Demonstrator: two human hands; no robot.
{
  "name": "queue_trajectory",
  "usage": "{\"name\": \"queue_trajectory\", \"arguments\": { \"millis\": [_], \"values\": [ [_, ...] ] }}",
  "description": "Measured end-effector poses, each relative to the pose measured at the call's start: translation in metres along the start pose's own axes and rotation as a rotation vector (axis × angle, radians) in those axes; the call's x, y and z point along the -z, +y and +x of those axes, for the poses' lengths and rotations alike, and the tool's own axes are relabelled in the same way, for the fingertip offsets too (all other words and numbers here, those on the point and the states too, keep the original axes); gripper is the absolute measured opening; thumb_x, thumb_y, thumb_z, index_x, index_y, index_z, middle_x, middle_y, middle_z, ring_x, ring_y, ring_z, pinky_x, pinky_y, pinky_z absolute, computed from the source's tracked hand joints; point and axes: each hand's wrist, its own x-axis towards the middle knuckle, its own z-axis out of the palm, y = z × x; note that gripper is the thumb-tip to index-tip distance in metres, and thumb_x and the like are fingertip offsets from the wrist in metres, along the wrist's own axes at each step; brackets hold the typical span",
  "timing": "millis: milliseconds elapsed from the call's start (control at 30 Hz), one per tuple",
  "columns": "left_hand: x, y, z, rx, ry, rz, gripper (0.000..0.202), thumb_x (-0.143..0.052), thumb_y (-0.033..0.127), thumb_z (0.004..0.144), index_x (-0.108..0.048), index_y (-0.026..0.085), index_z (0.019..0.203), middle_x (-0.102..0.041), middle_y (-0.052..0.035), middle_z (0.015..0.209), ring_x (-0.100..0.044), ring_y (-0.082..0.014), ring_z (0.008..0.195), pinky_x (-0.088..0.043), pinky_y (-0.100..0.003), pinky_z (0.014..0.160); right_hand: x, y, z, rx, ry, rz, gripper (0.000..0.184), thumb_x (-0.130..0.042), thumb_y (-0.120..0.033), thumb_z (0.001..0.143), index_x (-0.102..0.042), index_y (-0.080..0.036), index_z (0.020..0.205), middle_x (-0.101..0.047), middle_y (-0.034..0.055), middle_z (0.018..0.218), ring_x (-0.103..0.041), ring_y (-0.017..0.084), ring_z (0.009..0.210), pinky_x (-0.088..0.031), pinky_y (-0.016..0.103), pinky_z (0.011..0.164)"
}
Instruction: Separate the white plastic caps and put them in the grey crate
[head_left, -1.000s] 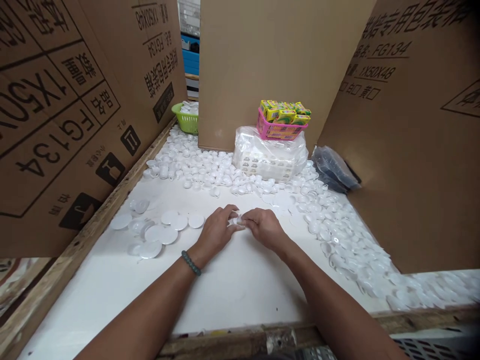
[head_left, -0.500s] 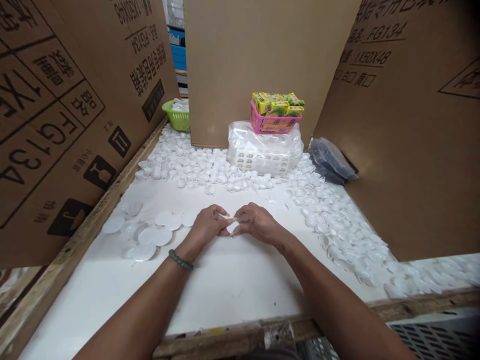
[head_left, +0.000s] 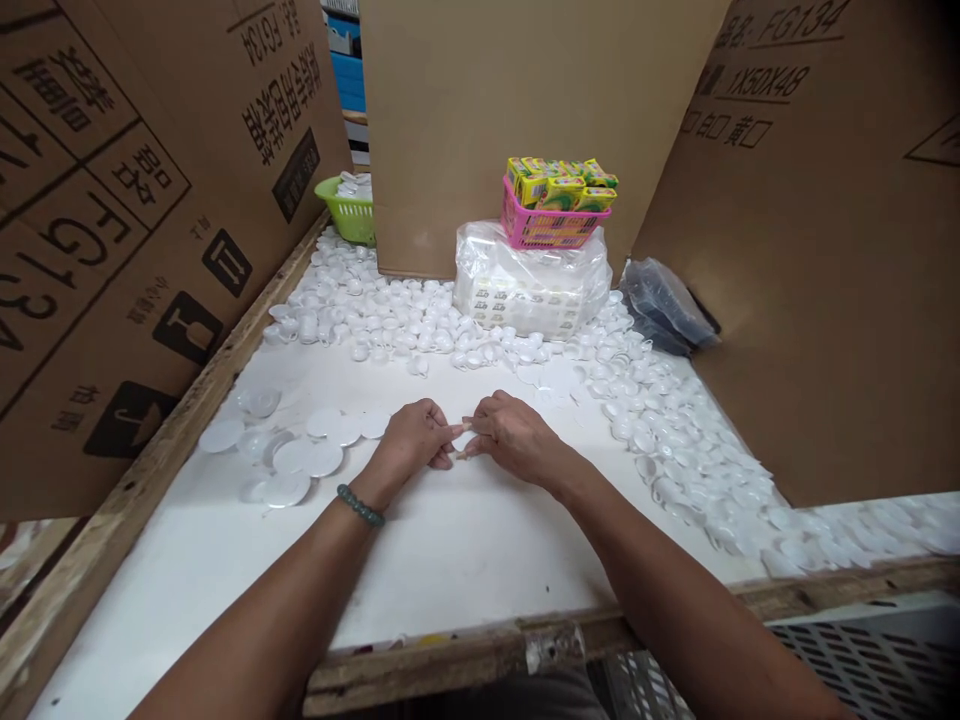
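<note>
Between the fingertips of both hands is a small white piece [head_left: 463, 440], mostly hidden, so its exact kind does not show. My left hand [head_left: 422, 432] pinches its left side, thumb stretched towards the other hand. My right hand [head_left: 511, 432] grips the right side with thumb and forefinger. The hands meet just above the white tabletop [head_left: 450, 560]. Left of them lie several flat white discs [head_left: 324, 458], some overlapping, along with clear round pieces [head_left: 259, 402]. A green bead bracelet is on my left wrist.
Many small white plastic pieces [head_left: 675, 450] line the back and right of the table. A plastic-wrapped pack [head_left: 525, 300] carries a pink basket [head_left: 555, 228] of yellow boxes. Dark plastic bags [head_left: 667, 305], a green basket [head_left: 349, 215] and tall cardboard walls [head_left: 540, 100] stand around. A wooden edge [head_left: 450, 675] runs in front.
Both hands stay pinched together on the white piece, which shows less now. My left fingers have shifted slightly around it. The whole view has tilted a little.
</note>
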Motion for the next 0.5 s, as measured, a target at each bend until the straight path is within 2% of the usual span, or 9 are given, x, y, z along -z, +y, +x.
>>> {"name": "queue_trajectory", "arguments": {
  "millis": [167,300,400,500],
  "values": [
    [0.001,-0.001,0.000,-0.057,0.031,-0.009,0.036,-0.070,0.044,0.066,-0.049,0.016,0.075,-0.062,0.0009,0.055,-0.064,-0.0154,0.049,-0.052,-0.025,0.051,-0.003,0.000,-0.001,-0.083,0.069,0.196,0.022,-0.055,-0.038,0.085,-0.066,-0.024,0.097,-0.056,0.0024,0.075,-0.049,0.015,0.076,-0.036,0.025,0.064],
    [0.000,0.002,-0.001,-0.069,0.015,-0.054,0.036,-0.074,0.037,0.063,-0.051,0.016,0.082,-0.063,0.0015,0.060,-0.064,-0.0138,0.051,-0.052,-0.025,0.055,-0.005,0.008,-0.001,-0.217,0.106,0.318,0.038,-0.059,-0.043,0.079,-0.061,-0.024,0.111,-0.054,0.0002,0.075,-0.048,0.013,0.070,-0.036,0.025,0.063],
    [-0.002,0.003,-0.002,-0.053,0.032,-0.056,0.035,-0.075,0.036,0.063,-0.051,0.016,0.080,-0.062,0.0016,0.057,-0.061,-0.0126,0.047,-0.051,-0.023,0.051,-0.005,0.014,-0.002,-0.238,-0.009,0.491,0.040,-0.065,-0.041,0.073,-0.062,-0.025,0.109,-0.044,-0.0047,0.064,-0.041,0.010,0.059,-0.032,0.023,0.055],
    [-0.002,0.002,0.000,-0.046,0.017,-0.066,0.034,-0.075,0.035,0.063,-0.050,0.016,0.078,-0.064,0.0005,0.056,-0.062,-0.0133,0.048,-0.051,-0.025,0.052,-0.006,0.016,-0.004,-0.221,-0.037,0.529,0.024,-0.064,-0.037,0.072,-0.068,-0.026,0.093,-0.033,-0.0060,0.059,-0.032,0.009,0.055,-0.027,0.023,0.053]
  ]
}}
